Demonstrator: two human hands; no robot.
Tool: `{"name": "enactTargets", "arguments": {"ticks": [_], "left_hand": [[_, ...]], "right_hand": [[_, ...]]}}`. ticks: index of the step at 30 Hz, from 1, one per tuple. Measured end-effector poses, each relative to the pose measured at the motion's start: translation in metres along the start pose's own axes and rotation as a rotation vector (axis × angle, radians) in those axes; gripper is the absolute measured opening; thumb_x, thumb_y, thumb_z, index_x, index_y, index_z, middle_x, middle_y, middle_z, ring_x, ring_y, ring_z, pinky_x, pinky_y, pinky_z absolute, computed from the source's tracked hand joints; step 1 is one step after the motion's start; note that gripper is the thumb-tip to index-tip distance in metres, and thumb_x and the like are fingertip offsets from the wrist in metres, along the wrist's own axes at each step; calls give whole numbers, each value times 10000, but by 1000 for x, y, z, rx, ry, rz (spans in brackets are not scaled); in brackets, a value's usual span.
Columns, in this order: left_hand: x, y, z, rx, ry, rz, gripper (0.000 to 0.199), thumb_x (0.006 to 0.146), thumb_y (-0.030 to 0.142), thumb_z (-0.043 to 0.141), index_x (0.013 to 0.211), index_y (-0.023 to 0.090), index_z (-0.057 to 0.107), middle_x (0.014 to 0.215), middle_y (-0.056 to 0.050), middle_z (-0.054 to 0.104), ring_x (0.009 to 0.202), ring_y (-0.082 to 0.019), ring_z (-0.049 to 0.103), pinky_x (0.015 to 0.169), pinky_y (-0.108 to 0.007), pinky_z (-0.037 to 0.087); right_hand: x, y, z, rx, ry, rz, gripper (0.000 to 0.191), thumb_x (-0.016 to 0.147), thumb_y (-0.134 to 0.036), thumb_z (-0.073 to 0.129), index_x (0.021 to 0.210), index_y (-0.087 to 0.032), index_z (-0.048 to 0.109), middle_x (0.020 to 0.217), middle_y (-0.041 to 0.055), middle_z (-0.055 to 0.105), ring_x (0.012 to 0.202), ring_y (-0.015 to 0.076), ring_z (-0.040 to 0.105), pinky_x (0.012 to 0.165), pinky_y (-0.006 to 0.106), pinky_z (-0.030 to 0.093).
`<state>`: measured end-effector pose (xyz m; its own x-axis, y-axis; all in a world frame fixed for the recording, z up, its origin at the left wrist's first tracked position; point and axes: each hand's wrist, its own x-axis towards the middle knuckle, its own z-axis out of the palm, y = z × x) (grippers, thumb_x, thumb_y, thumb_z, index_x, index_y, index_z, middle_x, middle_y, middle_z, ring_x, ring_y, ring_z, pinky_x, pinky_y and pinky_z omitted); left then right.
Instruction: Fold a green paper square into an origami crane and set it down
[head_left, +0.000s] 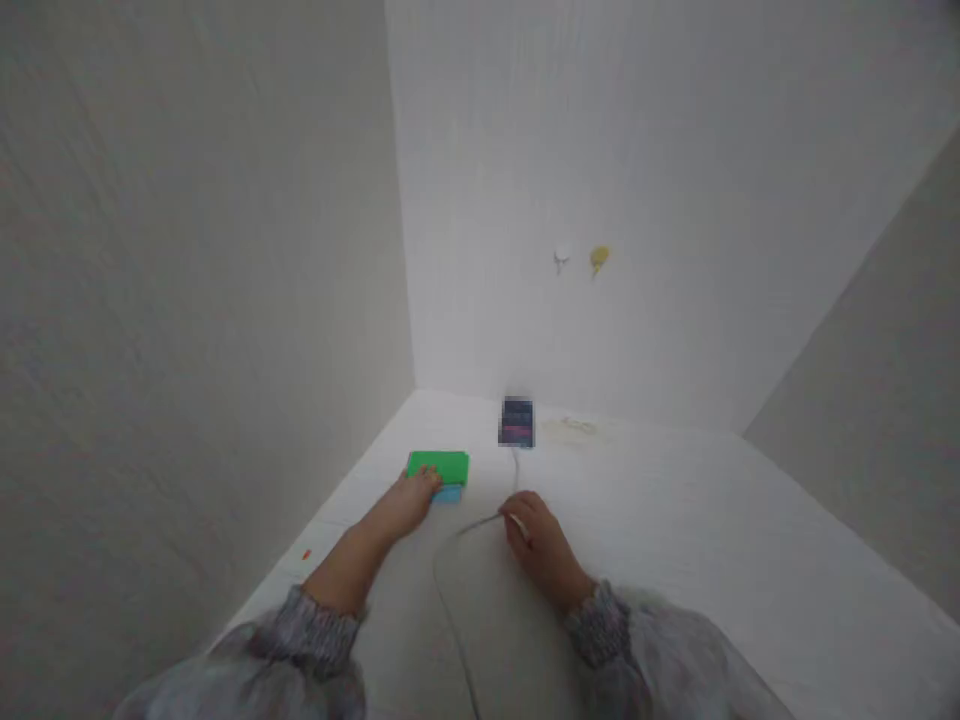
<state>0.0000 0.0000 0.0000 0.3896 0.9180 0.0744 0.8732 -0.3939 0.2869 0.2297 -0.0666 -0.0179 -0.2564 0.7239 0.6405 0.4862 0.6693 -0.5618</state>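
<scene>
A thin pale cable point(450, 607) runs from a small dark, pixelated rectangular device point(517, 421) toward me and bends sideways at my right hand point(541, 545). That hand is closed, with thumb and finger pinching the cable. My left hand point(414, 498) is at the near left corner of a flat green rectangular object point(448, 465), its fingers bent over the edge; the thumb's grip is partly hidden. Under the green object, a light blue piece point(448, 494) sticks out on the near side. Both lie on a white surface point(637, 530).
A grey wall point(225, 250) rises close on the left, and a white wall point(510, 180) stands at the back. A white hook point(562, 255) and a yellow hook point(599, 258) are on it. A pale looped cord point(579, 426) and a small orange bit point(306, 554) lie on the surface.
</scene>
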Motion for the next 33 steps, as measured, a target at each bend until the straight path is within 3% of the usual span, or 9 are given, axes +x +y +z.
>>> {"name": "enactTargets", "arguments": {"ticks": [5, 13, 16, 19, 22, 25, 27, 30, 33], "left_hand": [[-2, 2, -2, -33, 15, -26, 198, 800, 272, 423, 811, 183, 600, 924, -54, 639, 924, -215, 566, 797, -306, 386], [-1, -2, -1, -141, 86, -29, 103, 690, 231, 577, 610, 176, 613, 871, -39, 674, 952, -205, 572, 758, -270, 427], [-2, -2, -2, -162, 128, -34, 107, 702, 264, 575, 656, 184, 628, 913, -41, 668, 968, -208, 568, 843, -334, 399], [-5, 4, -7, -133, 279, 5, 126, 747, 285, 532, 747, 202, 627, 989, -37, 645, 989, -206, 555, 972, -461, 241], [-6, 18, -11, -55, 639, 209, 120, 779, 253, 506, 824, 207, 608, 893, -24, 671, 868, -169, 607, 993, -484, 204], [-4, 37, -12, -6, 844, 418, 88, 785, 194, 509, 831, 184, 583, 839, -28, 674, 855, -152, 609, 943, -434, 318], [-3, 51, -10, 4, 862, 536, 72, 780, 157, 517, 832, 166, 567, 882, -44, 663, 884, -142, 595, 870, -365, 401], [-2, 69, -6, 73, 772, 738, 105, 792, 126, 496, 871, 157, 558, 916, -50, 652, 931, -143, 570, 838, -328, 425], [-3, 81, -4, 134, 690, 857, 122, 813, 132, 467, 891, 141, 560, 914, -53, 647, 969, -151, 547, 847, -321, 418]], "right_hand": [[1, 0, 0, 13, 6, -3, 200, 768, -67, 425, 862, -193, 549, 843, 73, 534, 818, 197, 500, 737, 362, 455], [2, 0, -2, 72, 11, 28, 182, 770, -97, 429, 847, -194, 562, 837, 75, 543, 807, 204, 499, 733, 375, 443], [2, -1, -2, 118, 19, 59, 168, 769, -118, 440, 840, -186, 576, 841, 83, 549, 817, 211, 496, 748, 385, 428], [4, -3, -2, 188, 32, 103, 146, 774, -166, 458, 830, -185, 592, 836, 84, 559, 821, 214, 499, 759, 381, 416], [7, -4, 1, 279, 60, 172, 151, 785, -255, 475, 812, -181, 604, 824, 83, 576, 814, 214, 515, 764, 373, 412], [13, -4, 3, 390, 92, 273, 262, 822, -363, 430, 815, -167, 604, 805, 88, 607, 797, 211, 552, 751, 365, 425], [17, -4, 3, 464, 100, 333, 401, 864, -427, 303, 886, -150, 592, 813, 102, 631, 766, 205, 587, 708, 361, 456], [22, -5, -2, 685, 77, 434, 567, 871, -497, 148, 1008, -134, 562, 862, 117, 652, 720, 199, 622, 632, 355, 491], [24, -5, -10, 1056, 126, 593, 485, 824, -520, 337, 1005, -141, 578, 903, 97, 655, 734, 193, 619, 632, 331, 493]]}}
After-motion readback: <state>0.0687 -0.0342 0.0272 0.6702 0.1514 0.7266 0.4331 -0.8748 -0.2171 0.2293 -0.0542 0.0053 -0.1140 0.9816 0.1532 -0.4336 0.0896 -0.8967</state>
